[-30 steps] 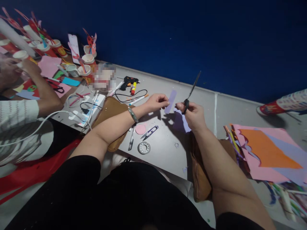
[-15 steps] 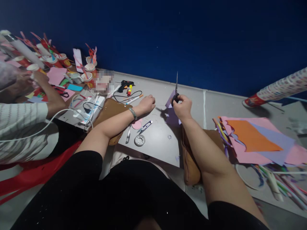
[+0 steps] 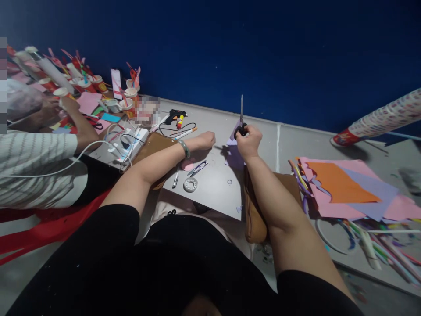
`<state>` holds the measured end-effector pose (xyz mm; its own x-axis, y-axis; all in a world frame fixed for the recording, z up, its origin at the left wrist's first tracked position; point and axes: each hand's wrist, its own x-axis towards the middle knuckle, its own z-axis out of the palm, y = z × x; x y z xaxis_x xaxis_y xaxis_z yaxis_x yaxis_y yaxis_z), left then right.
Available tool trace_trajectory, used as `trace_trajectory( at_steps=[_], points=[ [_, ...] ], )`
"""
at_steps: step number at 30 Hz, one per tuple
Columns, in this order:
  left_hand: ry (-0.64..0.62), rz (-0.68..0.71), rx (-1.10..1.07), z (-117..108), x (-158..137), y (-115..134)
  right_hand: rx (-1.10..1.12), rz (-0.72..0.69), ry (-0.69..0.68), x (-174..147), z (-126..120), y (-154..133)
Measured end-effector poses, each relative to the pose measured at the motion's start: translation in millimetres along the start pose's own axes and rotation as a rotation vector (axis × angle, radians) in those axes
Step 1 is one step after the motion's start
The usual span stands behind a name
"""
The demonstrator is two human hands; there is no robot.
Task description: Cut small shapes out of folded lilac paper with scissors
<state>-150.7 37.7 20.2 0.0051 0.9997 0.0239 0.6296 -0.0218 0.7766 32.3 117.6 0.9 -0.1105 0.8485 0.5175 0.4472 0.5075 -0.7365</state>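
My right hand (image 3: 250,139) grips black-handled scissors (image 3: 242,115), whose blades point up and away from me. Behind that hand, purple paper (image 3: 234,153) lies on the table. My left hand (image 3: 207,140) is closed above the table, its fingers curled; what is in them, if anything, I cannot make out. Below it lie a pink paper circle (image 3: 188,164), thread snips (image 3: 198,168), a pen (image 3: 176,179) and a white roll of tape (image 3: 190,184).
A glue gun (image 3: 176,116), a glue stick (image 3: 180,121) and a power strip (image 3: 133,145) lie to the left. Farther left, a co-worker's arm (image 3: 80,120) reaches among paper cups. Coloured paper sheets (image 3: 342,182) and a patterned stack of cups (image 3: 378,116) are at right.
My view has shifted slightly. The left hand's fingers look more tightly curled now, and the right hand still holds the scissors in nearly the same place.
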Motion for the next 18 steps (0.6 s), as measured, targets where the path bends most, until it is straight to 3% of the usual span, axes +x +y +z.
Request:
trace_trajectory(
  at_steps=[7, 9, 14, 16, 18],
  points=[
    [-0.286, -0.100, -0.078, -8.1, -46.4, 37.2, 0.100, 0.097, 0.070, 6.6, 4.1, 4.3],
    [-0.368, -0.029, -0.015, -7.6, -52.0, 49.1, 0.125, 0.148, 0.074, 9.1, 4.5, 6.6],
    [-0.605, 0.179, 0.374, 5.1, -71.1, 82.4, 0.149, 0.195, 0.133, 18.4, -0.2, 19.0],
    [-0.742, 0.277, 0.404, 17.2, -88.9, 95.3, 0.155, 0.180, 0.149, 21.8, -1.6, 25.6],
    [-0.759, 0.354, 0.368, 31.4, -110.4, 105.6, 0.158, 0.157, 0.151, 23.7, -1.4, 31.7]
  ],
)
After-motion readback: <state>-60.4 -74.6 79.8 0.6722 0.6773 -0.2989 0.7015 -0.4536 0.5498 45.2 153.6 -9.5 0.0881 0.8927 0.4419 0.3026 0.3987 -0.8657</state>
